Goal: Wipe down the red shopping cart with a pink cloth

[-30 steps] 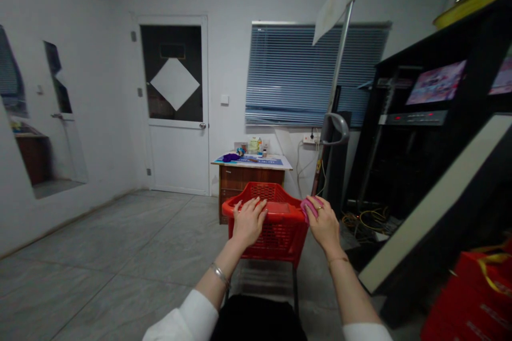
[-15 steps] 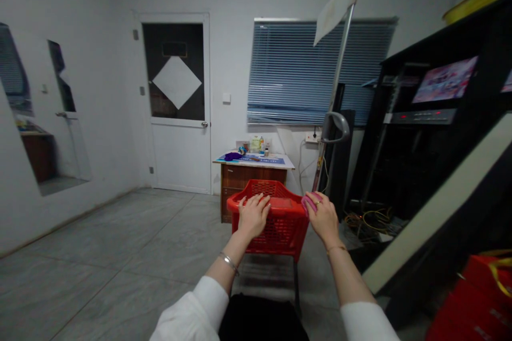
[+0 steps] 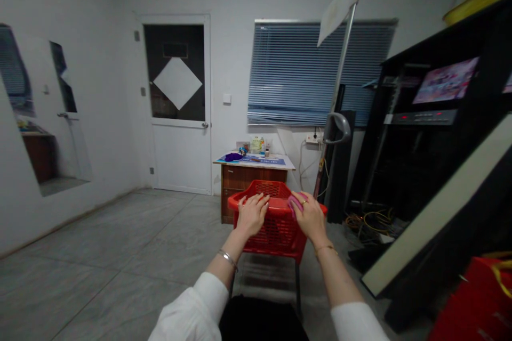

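Observation:
A red plastic basket (image 3: 276, 229) stands on a thin metal frame straight ahead of me. My left hand (image 3: 252, 214) lies on its near rim, fingers stretched flat over the edge. My right hand (image 3: 307, 216) rests on the rim further right, fingers curled around a small pink cloth (image 3: 295, 203) that it presses against the basket's edge. What is inside the basket cannot be made out.
A wooden desk (image 3: 253, 175) with small items stands behind the basket, under a window with blinds (image 3: 312, 72). A white door (image 3: 179, 106) is at the back left. A black cabinet (image 3: 436, 133) and cables fill the right side; a red bag (image 3: 476, 303) sits low right.
My right hand with the pink cloth has slid left along the basket rim, closer to my left hand. The left hand has stayed in place.

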A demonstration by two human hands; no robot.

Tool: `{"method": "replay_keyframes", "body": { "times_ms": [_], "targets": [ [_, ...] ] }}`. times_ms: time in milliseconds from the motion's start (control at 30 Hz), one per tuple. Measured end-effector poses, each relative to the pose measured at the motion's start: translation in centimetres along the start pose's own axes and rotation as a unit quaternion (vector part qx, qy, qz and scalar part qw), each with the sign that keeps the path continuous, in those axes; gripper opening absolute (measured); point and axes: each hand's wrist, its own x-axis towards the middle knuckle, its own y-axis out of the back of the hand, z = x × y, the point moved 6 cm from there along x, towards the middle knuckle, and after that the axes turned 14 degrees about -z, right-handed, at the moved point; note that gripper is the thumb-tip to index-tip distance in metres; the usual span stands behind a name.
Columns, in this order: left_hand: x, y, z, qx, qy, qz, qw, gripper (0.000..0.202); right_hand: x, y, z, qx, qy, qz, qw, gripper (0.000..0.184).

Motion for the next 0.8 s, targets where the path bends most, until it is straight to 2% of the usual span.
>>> {"method": "replay_keyframes", "body": {
  "times_ms": [67, 133, 200, 300, 367, 400, 467, 567, 633, 700, 800],
  "targets": [
    [-0.1, 0.0, 0.3, -0.009, 0.000, 0.004, 1.000, 0.036, -0.2, 0.6, 1.8, -0.005, -0.040, 0.015, 0.999, 0.040],
    [0.0, 0.0, 0.7, -0.018, 0.000, 0.008, 1.000, 0.037, -0.3, 0.4, 1.6, -0.012, -0.067, 0.031, 0.997, 0.041],
    [0.1, -0.1, 1.0, -0.023, -0.001, 0.008, 1.000, 0.037, -0.1, -0.4, -0.4, -0.018, -0.059, 0.041, 0.997, 0.040],
    [0.2, -0.2, 1.0, -0.021, -0.003, -0.001, 1.000, 0.038, 0.3, -2.0, -4.3, -0.034, -0.001, 0.020, 0.999, 0.038],
    [0.2, -0.1, 0.7, -0.019, -0.007, -0.006, 1.000, 0.039, 0.3, -2.2, -5.0, -0.041, 0.023, -0.002, 0.999, 0.039],
    [0.2, -0.1, 0.5, -0.019, -0.010, -0.006, 1.000, 0.039, 0.3, -2.0, -4.4, -0.040, 0.026, -0.009, 0.999, 0.039],
    [0.1, -0.1, 0.4, -0.019, -0.015, -0.002, 1.000, 0.040, 0.0, -0.9, -1.8, -0.036, 0.015, -0.008, 0.999, 0.039],
    [0.0, -0.1, 0.6, -0.013, -0.017, 0.010, 1.000, 0.039, -0.8, 0.9, 3.2, -0.035, -0.038, 0.025, 0.998, 0.038],
    [0.1, -0.2, 1.1, -0.005, -0.015, 0.017, 1.000, 0.039, -1.2, 1.5, 4.8, -0.038, -0.076, 0.051, 0.995, 0.039],
    [0.2, -0.4, 1.5, 0.002, -0.011, 0.019, 1.000, 0.038, -1.4, 1.1, 4.1, -0.040, -0.094, 0.074, 0.992, 0.039],
    [0.4, -0.5, 1.8, 0.007, -0.006, 0.014, 1.000, 0.038, -1.1, -0.7, -0.2, -0.036, -0.039, 0.075, 0.996, 0.039]
  ]
}}
